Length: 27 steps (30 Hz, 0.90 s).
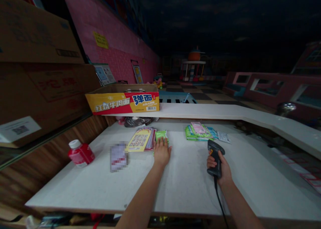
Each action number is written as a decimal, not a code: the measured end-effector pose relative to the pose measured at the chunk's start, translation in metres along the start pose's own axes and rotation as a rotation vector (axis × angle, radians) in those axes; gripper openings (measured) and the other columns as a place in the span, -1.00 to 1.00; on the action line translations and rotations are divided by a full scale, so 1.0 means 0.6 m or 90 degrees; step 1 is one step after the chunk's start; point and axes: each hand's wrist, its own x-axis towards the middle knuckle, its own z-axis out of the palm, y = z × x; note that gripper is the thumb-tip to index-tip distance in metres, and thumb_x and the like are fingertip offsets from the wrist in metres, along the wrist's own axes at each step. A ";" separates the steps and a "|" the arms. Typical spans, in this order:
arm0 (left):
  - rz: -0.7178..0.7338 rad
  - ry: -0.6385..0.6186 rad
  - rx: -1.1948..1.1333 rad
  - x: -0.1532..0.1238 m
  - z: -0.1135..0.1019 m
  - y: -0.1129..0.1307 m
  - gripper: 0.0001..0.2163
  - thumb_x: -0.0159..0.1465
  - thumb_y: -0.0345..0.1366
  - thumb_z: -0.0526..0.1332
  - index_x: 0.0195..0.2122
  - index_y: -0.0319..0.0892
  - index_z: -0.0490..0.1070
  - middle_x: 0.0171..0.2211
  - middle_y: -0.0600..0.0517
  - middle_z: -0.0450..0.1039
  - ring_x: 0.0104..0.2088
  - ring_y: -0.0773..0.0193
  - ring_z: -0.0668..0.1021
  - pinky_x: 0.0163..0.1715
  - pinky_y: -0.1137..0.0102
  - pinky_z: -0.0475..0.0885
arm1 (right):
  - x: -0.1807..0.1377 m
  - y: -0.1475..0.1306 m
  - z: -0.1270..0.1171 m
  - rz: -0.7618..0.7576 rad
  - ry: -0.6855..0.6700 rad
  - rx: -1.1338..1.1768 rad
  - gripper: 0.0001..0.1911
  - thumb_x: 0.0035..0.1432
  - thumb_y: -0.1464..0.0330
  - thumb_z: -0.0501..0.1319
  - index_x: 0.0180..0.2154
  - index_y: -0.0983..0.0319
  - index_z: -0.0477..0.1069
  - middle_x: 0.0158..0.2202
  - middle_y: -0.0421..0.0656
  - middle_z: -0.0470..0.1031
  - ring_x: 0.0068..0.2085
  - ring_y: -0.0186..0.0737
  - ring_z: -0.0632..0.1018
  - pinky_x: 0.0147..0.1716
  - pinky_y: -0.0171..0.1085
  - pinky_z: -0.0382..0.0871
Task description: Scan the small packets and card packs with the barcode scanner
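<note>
My left hand lies flat, fingers stretched out, on a green packet in the middle of the white desk. Part of the packet is hidden under the fingers. Left of it, touching or nearly so, is a pile of booklets or cards with a yellow printed top sheet. My right hand is wrapped round the handle of a black barcode scanner, its head tilted up and its cable trailing to the desk's near edge. Beyond the scanner lies a pile of green, blue and pink packets.
A red bottle with a white cap lies tilted at the left, near a blurred-out item. A yellow and red noodle carton sits on the raised white ledge. Large brown boxes stand stacked at far left.
</note>
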 end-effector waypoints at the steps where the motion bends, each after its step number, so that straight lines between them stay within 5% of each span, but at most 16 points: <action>1: -0.001 -0.005 0.002 0.001 0.001 0.000 -0.53 0.33 -0.17 0.03 0.25 -0.18 0.22 0.23 -0.19 0.27 0.25 -0.06 0.26 0.25 0.01 0.09 | 0.000 0.000 0.000 -0.001 0.000 -0.002 -0.66 0.03 0.27 0.37 -0.22 0.21 0.29 -0.57 -0.37 0.22 -0.63 -0.48 0.31 -0.67 -0.50 0.27; 6: 0.027 -0.020 -0.014 0.003 -0.013 -0.001 -0.68 0.30 -0.19 0.12 0.02 -0.18 0.41 -0.01 -0.13 0.43 0.05 0.00 0.40 0.04 0.15 0.33 | 0.000 0.001 0.001 0.000 0.015 0.026 -0.68 0.05 0.29 0.35 -0.23 0.22 0.28 -0.57 -0.36 0.23 -0.64 -0.48 0.30 -0.68 -0.50 0.28; 10: 0.027 0.009 -0.020 0.000 -0.027 0.001 -0.70 0.32 -0.08 0.08 -0.18 -0.18 0.46 -0.09 -0.15 0.40 -0.04 0.03 0.41 -0.04 0.19 0.34 | 0.001 0.001 0.000 -0.007 0.023 0.035 -0.71 0.05 0.30 0.35 -0.27 0.22 0.28 -0.57 -0.35 0.22 -0.65 -0.47 0.29 -0.70 -0.48 0.29; 14: -0.076 0.053 0.036 -0.006 -0.026 0.008 -0.67 0.28 -0.08 0.14 -0.12 -0.26 0.41 -0.10 -0.22 0.38 -0.03 -0.07 0.39 -0.03 0.13 0.31 | -0.001 0.001 0.002 -0.011 0.028 0.032 -0.71 0.05 0.29 0.35 -0.26 0.23 0.29 -0.57 -0.35 0.23 -0.65 -0.46 0.30 -0.71 -0.48 0.29; 18: -0.071 0.051 0.014 -0.007 -0.020 0.008 -0.65 0.24 -0.18 0.19 -0.02 -0.28 0.35 -0.14 -0.21 0.41 -0.04 -0.09 0.41 -0.05 0.12 0.32 | -0.002 0.001 0.007 -0.009 0.033 0.046 -0.74 0.10 0.28 0.31 -0.24 0.24 0.30 -0.57 -0.35 0.23 -0.64 -0.46 0.31 -0.70 -0.49 0.29; 24: -0.010 0.095 -0.202 0.005 -0.010 -0.016 -0.61 0.24 -0.46 0.06 0.11 -0.26 0.27 -0.03 -0.19 0.42 0.01 0.06 0.45 0.05 0.19 0.34 | 0.001 0.001 0.009 -0.007 0.024 0.012 -0.75 0.10 0.26 0.31 -0.26 0.24 0.31 -0.57 -0.34 0.25 -0.64 -0.48 0.30 -0.70 -0.51 0.28; 27: -0.051 0.121 -0.318 0.000 0.002 -0.025 -0.71 0.23 -0.41 0.07 -0.03 -0.18 0.37 -0.12 -0.11 0.47 -0.05 0.09 0.50 -0.03 0.20 0.43 | -0.002 0.003 0.013 -0.013 0.021 -0.006 -0.74 0.10 0.25 0.31 -0.27 0.25 0.32 -0.58 -0.33 0.26 -0.65 -0.49 0.29 -0.70 -0.52 0.25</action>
